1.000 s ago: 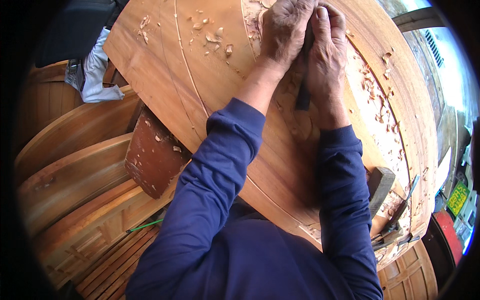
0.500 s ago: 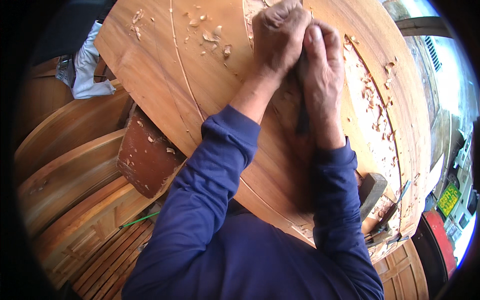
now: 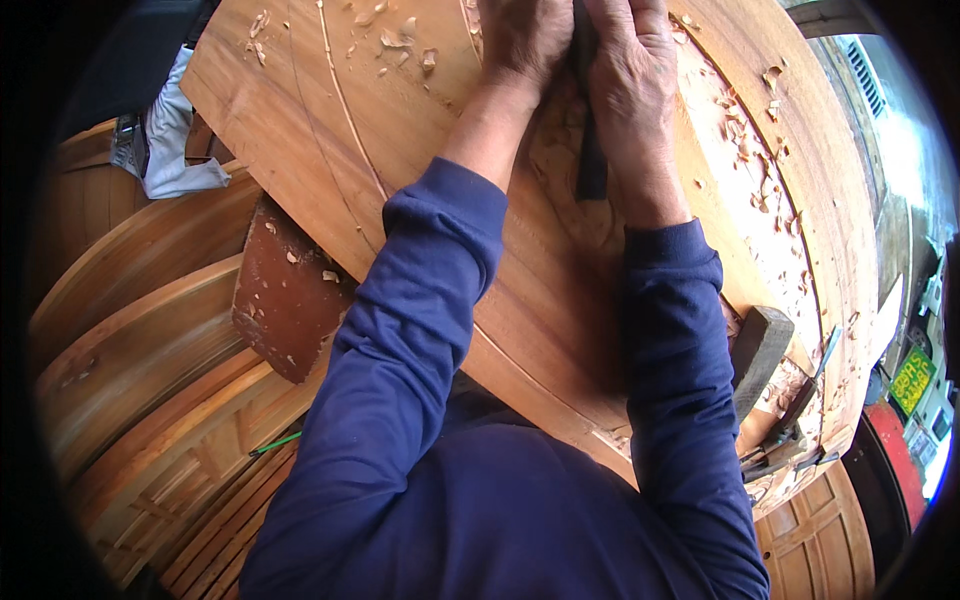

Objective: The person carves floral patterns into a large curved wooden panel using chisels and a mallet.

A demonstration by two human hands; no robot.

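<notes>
Currently | 2 hands (image 3: 632, 95) gripping 1 dark bar (image 3: 592, 172) | 1 wooden panel (image 3: 545, 300) beneath

Shavings (image 3: 429, 60), block (image 3: 762, 355) on panel (image 3: 270, 130) — cloth (image 3: 172, 140) left of it.

Half a second back, the left hand (image 3: 525, 40) and right hand (image 3: 632, 95) were nearer the chest — now they've slid forward over the wooden panel (image 3: 535, 300), and the dark bar (image 3: 591, 165) has gone with them.
</notes>
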